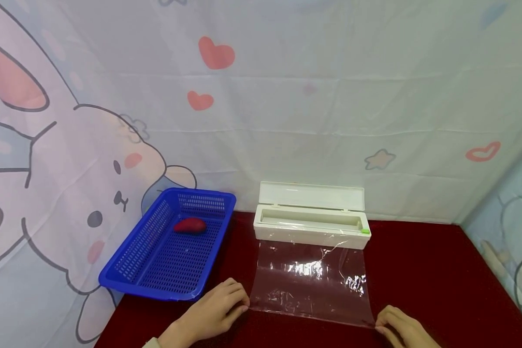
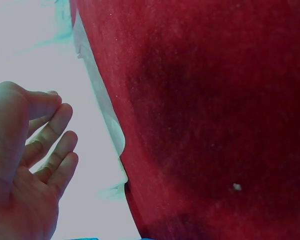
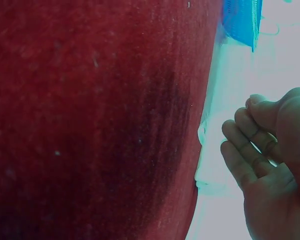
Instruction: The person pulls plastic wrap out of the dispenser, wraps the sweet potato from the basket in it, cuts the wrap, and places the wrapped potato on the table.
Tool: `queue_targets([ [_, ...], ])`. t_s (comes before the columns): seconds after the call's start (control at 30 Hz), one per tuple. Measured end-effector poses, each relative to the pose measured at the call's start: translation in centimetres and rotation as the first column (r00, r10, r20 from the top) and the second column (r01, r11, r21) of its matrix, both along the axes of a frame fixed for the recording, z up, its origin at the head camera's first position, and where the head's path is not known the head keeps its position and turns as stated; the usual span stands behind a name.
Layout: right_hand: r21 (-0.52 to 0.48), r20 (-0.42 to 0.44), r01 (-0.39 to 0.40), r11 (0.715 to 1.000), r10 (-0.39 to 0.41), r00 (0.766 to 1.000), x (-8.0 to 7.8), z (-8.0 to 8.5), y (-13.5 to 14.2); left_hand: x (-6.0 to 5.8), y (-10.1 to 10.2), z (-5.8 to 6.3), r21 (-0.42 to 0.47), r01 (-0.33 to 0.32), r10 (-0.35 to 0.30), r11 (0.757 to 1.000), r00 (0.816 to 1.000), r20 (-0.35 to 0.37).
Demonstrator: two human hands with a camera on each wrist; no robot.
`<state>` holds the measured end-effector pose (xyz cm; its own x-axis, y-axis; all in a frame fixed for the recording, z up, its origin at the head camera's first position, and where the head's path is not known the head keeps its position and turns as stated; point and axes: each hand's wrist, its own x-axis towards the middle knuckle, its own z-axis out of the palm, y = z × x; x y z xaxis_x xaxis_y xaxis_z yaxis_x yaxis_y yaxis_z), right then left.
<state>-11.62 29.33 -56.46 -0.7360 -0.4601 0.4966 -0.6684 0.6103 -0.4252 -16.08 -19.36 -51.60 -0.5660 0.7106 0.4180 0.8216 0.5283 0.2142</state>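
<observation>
Clear film (image 1: 311,285) is stretching over the desk (image 1: 435,270), running from the white box (image 1: 313,237) at the far side toward the near edge, and is catching light in bright streaks. The left hand (image 1: 219,304) is pinching its near left corner between thumb and fingertips, while the right hand (image 1: 401,327) is pinching the near right corner the same way. In both wrist views, each thumb is meeting the index fingertip and the other fingers are lying loosely bent.

The box is sitting just beyond the film, its lid (image 1: 311,195) standing open and leaning back at the far side. A green slider (image 1: 365,231) is resting at the right end of the box's top edge.

To the left, a blue basket (image 1: 169,270) is standing near the left hand, and a red item (image 1: 190,225) is lying inside, toward the far end. A red cloth (image 1: 417,246) is covering the desk. Behind everything, a pale curtain (image 1: 287,111) is hanging, showing a rabbit on the left and several hearts.
</observation>
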Motion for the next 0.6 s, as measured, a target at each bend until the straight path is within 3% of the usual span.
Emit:
queue_targets([
  [0.2,-0.005,-0.046,-0.030,1.000,0.029,0.999,-0.3,-0.7,0.1,0.0,-0.1,-0.6,-0.004,0.001,-0.002,1.000,1.000,-0.011],
  [0.47,-0.004,-0.002,-0.019,1.000,0.019,1.000,-0.2,-1.4,0.2,0.2,-0.2,-1.1,-0.033,-0.024,0.024,0.999,1.000,0.012],
  [0.6,-0.013,-0.034,-0.033,0.999,0.032,0.999,-0.4,-1.6,0.2,0.2,-0.3,-1.6,-0.054,-0.047,0.048,0.997,0.999,0.008],
])
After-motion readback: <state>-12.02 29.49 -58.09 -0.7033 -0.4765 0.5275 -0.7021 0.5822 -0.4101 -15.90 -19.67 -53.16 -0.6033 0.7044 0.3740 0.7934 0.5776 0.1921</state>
